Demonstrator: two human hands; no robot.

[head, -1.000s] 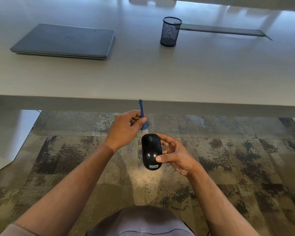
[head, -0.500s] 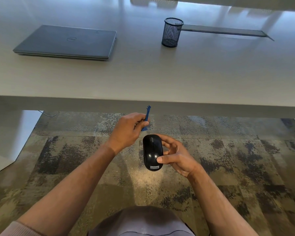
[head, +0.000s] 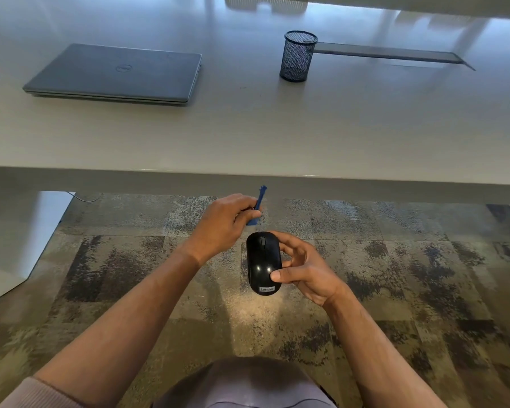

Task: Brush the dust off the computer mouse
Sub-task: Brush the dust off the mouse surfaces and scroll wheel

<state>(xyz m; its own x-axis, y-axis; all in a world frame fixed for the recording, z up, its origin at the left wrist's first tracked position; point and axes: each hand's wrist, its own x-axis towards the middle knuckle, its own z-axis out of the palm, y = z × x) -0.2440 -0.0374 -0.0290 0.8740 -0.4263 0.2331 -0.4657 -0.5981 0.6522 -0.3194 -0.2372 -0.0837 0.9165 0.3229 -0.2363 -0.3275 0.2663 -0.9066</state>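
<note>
The right hand [head: 302, 270] grasps the mouse [head: 262, 262] over the carpet, below the bench edge; the left hand [head: 226, 220] pinches the blue brush [head: 256, 206]. A hard stroke could knock the mouse loose from that fingertip hold.

Glossy black mouse [head: 262, 262], blue brush [head: 258, 205], grey laptop [head: 117, 72], mottled carpet [head: 395, 275].

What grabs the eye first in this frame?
The glossy black Lenovo mouse at centre, gripped by the right hand over the carpet, below the desk edge. Just above it, the left hand pinches a small blue brush tilted toward the mouse's front. On the desk beyond sit a closed Dell laptop at left and a black mesh pen cup right of centre.
</note>
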